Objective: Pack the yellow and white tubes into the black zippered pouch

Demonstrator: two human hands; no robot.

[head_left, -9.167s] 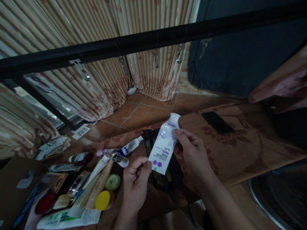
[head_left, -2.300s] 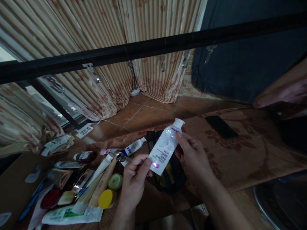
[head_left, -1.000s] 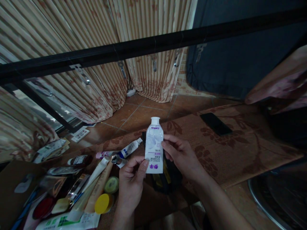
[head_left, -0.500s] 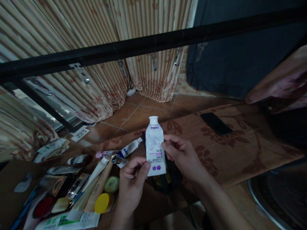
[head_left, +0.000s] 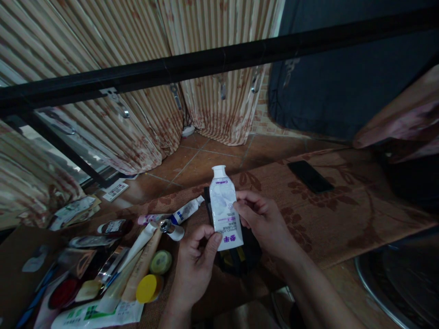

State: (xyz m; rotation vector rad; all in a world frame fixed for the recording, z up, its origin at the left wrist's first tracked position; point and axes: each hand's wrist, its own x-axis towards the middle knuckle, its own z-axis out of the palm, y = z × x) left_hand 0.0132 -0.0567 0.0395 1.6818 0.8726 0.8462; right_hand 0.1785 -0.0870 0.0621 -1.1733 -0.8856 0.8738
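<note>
Between both hands is a white toothpaste tube [head_left: 224, 212] with purple lettering, its white cap pointing away from me and its print upside down. My left hand [head_left: 199, 256] pinches the lower left corner of the tube between thumb and fingers. On the opposite edge, about halfway up, my right hand [head_left: 259, 217] grips it the same way. Beneath the tube lies a dark pouch [head_left: 252, 256] with some yellow on it, partly covered. A white and blue tube [head_left: 187, 210] and a small bottle with a silver cap [head_left: 172, 230] lie left of the pouch.
Several tubes and jars crowd the left, among them a yellow-lidded jar [head_left: 148, 289], a green-topped jar [head_left: 161, 262] and a large white-green tube [head_left: 99, 314]. A cardboard box [head_left: 20, 265] stands at far left. A black phone [head_left: 310, 176] rests on the brown patterned cloth [head_left: 356, 205].
The toothpaste tube has tilted slightly, its bottom end swinging to the right. My left hand has shifted a little to the right with it. Both hands keep their grip.
</note>
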